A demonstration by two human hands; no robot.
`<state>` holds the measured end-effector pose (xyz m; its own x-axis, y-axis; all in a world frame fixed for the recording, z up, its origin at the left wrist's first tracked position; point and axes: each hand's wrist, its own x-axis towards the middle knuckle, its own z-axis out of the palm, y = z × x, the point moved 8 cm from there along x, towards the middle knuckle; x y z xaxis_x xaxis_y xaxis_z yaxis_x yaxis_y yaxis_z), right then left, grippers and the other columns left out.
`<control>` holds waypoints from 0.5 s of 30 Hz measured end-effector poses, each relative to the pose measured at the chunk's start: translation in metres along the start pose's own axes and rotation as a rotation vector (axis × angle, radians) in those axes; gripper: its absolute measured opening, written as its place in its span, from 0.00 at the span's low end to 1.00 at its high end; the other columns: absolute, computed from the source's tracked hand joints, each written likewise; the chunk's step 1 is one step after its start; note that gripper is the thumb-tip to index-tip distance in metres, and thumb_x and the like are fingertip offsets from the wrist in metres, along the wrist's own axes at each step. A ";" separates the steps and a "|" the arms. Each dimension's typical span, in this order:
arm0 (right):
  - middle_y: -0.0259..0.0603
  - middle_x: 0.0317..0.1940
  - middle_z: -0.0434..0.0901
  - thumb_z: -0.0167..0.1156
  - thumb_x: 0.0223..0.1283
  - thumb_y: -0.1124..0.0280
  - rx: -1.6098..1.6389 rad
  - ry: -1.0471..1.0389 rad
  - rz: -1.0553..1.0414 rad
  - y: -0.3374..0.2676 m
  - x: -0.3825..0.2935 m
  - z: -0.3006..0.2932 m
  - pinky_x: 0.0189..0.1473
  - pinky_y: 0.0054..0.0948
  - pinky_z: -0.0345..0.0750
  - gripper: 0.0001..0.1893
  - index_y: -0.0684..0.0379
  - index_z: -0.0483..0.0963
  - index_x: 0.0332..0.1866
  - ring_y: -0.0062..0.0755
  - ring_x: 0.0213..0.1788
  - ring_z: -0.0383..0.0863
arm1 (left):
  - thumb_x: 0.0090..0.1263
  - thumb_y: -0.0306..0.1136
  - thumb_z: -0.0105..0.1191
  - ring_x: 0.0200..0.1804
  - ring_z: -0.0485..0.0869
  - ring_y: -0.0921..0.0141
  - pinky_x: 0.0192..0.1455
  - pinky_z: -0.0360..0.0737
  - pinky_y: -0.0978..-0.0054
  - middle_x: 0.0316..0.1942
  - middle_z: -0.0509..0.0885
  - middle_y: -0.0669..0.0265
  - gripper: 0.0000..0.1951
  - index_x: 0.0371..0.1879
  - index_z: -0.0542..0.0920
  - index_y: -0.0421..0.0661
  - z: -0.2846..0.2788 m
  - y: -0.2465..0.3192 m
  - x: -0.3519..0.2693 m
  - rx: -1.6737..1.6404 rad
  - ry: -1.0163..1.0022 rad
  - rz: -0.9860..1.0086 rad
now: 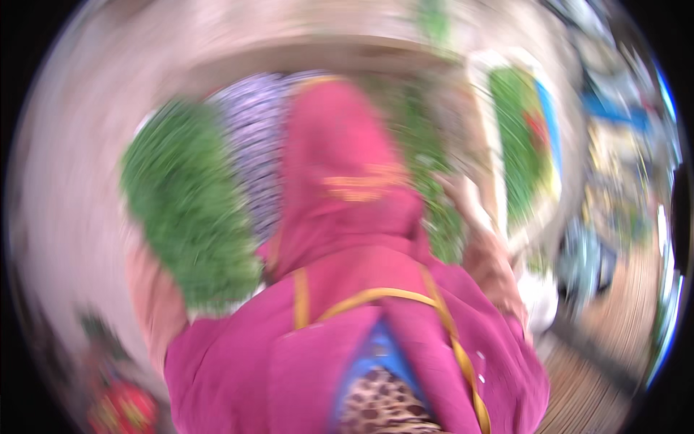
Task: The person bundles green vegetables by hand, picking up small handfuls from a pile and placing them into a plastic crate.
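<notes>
The view is strongly blurred. My left forearm in a salmon-coloured sleeve reaches up beside a large mass of green leafy plants (190, 200); the hand itself is blurred or hidden at its outer side. My right hand (463, 198) is at the edge of loose greens (428, 163), with its fingers pointing inward. Whether it touches or grips any stems is too blurred to tell. Between the two masses of greens lies a purple-and-white ribbed thing (252, 146), partly covered by my pink apron (347, 141) with yellow trim.
Right of my hand stands a pale-rimmed container (493, 141) with greens and a small red patch inside. A white object (537, 298) lies by my right elbow. Mixed clutter (612, 163) lines the far right, above a brown streaked surface (607, 347). At lower left is something red (127, 407).
</notes>
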<state>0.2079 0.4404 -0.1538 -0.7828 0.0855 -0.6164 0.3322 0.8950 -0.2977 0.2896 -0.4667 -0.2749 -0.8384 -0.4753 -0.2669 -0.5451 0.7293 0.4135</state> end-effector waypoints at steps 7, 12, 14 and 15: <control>0.33 0.39 0.85 0.53 0.59 0.82 0.801 0.453 -0.054 0.070 -0.069 -0.081 0.42 0.18 0.78 0.21 0.51 0.82 0.55 0.18 0.38 0.80 | 0.70 0.22 0.38 0.69 0.68 0.65 0.72 0.62 0.70 0.66 0.74 0.60 0.28 0.71 0.64 0.52 -0.044 0.146 0.144 -0.161 -0.163 0.170; 0.37 0.42 0.85 0.53 0.58 0.84 0.994 0.742 0.196 0.200 -0.101 -0.096 0.48 0.18 0.78 0.18 0.59 0.82 0.52 0.20 0.42 0.82 | 0.69 0.21 0.41 0.71 0.66 0.66 0.72 0.61 0.72 0.67 0.73 0.61 0.27 0.69 0.68 0.49 -0.063 0.373 0.169 -0.332 -0.343 0.527; 0.38 0.43 0.85 0.53 0.60 0.84 0.914 0.833 0.176 0.207 -0.095 -0.111 0.51 0.18 0.78 0.18 0.60 0.81 0.52 0.21 0.44 0.83 | 0.68 0.20 0.43 0.72 0.66 0.66 0.72 0.60 0.73 0.68 0.73 0.61 0.27 0.69 0.69 0.48 -0.048 0.471 0.161 -0.324 -0.342 0.702; 0.40 0.46 0.85 0.54 0.61 0.80 0.955 0.816 0.076 0.195 -0.080 -0.122 0.51 0.21 0.78 0.18 0.58 0.80 0.55 0.25 0.46 0.84 | 0.70 0.21 0.42 0.70 0.68 0.66 0.72 0.61 0.73 0.68 0.72 0.62 0.25 0.68 0.69 0.43 -0.027 0.515 0.152 -0.282 -0.297 0.782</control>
<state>0.2709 0.6618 -0.0734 -0.7284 0.6732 -0.1271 0.3716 0.2323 -0.8989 -0.1187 -0.1764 -0.0788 -0.9583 0.2853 -0.0172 0.1724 0.6250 0.7614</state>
